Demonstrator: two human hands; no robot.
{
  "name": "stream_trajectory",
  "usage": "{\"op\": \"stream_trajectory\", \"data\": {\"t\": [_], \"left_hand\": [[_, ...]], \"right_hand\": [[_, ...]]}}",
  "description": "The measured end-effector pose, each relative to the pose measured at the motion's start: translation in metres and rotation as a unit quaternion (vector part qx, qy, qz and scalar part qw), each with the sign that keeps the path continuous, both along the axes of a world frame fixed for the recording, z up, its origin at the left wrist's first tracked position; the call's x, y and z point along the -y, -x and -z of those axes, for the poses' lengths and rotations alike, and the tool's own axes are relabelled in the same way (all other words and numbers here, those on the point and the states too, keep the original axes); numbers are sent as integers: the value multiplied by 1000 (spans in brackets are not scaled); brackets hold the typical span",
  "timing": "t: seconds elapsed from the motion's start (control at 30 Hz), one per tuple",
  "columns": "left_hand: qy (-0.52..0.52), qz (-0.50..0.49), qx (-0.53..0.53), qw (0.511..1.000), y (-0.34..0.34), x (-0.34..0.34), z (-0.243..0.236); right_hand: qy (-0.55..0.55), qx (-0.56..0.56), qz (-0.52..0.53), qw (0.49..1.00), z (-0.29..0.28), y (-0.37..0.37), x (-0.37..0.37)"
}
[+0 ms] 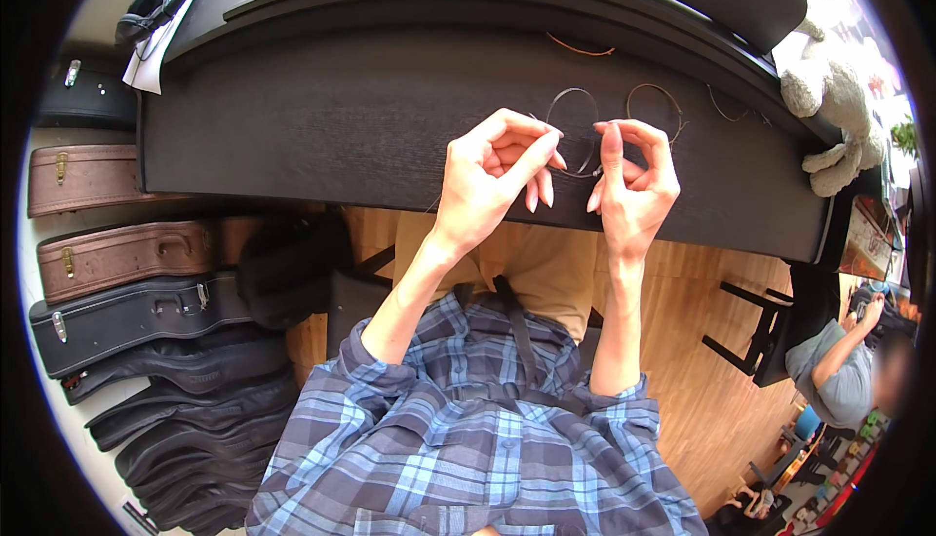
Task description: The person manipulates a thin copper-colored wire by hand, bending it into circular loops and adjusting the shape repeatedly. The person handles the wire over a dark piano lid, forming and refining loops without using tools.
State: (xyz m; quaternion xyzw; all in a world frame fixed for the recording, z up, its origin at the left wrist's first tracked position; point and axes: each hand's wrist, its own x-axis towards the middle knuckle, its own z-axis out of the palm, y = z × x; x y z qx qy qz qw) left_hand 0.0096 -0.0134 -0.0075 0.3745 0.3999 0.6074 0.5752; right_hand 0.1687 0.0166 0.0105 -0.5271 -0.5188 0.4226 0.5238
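Note:
Above a black wood-grained surface [322, 126], both my hands are raised close together in front of me. A thin grey wire-like string [573, 90], coiled into a loop, sits between them. My left hand [487, 167] pinches the loop's left side with thumb and forefinger, the other fingers curled loosely. On its right side, my right hand [636, 180] is closed in a similar pinch at the string. Just beyond my right hand lies a brownish looped string [651, 86], partly hidden by the fingers. Farther back rests a short curved copper-coloured string [581, 49].
Another thin strand [721, 109] lies at the right. A grey plush toy [829, 97] sits at the surface's right end, headphones [156, 0] at the far left. Brown and black instrument cases [127, 258] are stacked at left. A person [834, 370] sits off to the right near a black stool [770, 326].

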Motion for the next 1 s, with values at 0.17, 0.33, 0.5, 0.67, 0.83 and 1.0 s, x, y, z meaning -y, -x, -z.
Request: {"op": "stream_trajectory", "data": {"t": [0.17, 0.33, 0.5, 0.67, 0.83, 1.0], "left_hand": [[19, 66, -22, 997, 3, 3, -5], [18, 145, -65, 987, 8, 3, -8], [44, 215, -87, 972, 17, 2, -13], [78, 250, -70, 963, 20, 0, -16], [42, 246, -78, 965, 17, 0, -13], [-7, 250, -107, 962, 19, 1, -9]], "right_hand": [[-74, 0, -13, 997, 3, -1, -7], [-119, 203, -149, 960, -14, -9, -27], [-23, 181, -244, 952, -30, -9, -27], [6, 180, -271, 946, -33, -10, -30], [63, 165, -296, 939, -38, -15, -29], [102, 67, -300, 946, -36, -18, -26]]}}
